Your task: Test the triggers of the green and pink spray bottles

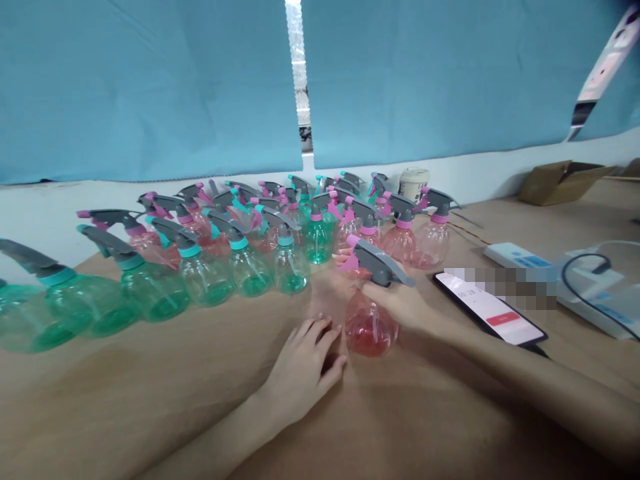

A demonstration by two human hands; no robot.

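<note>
Right grip (pixel 393 297) was closed around the neck of the pink bottle (pixel 373 333), upright on the tabletop (pixel 200 413) near the other bottles (pixel 293 272); left grip (pixel 301 361) lay loosely open, empty, beside it. Good handling called for a firm neck hold, trigger (pixel 349 263) unsqueezed, base level.

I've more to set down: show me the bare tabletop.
The tabletop is bare between the green bottles and the left forearm, and between the forearms, this side of the pink bottle in the right hand. Another patch lies between the cardboard box and the white power strip. Behind the green bottles it is crowded.
</note>
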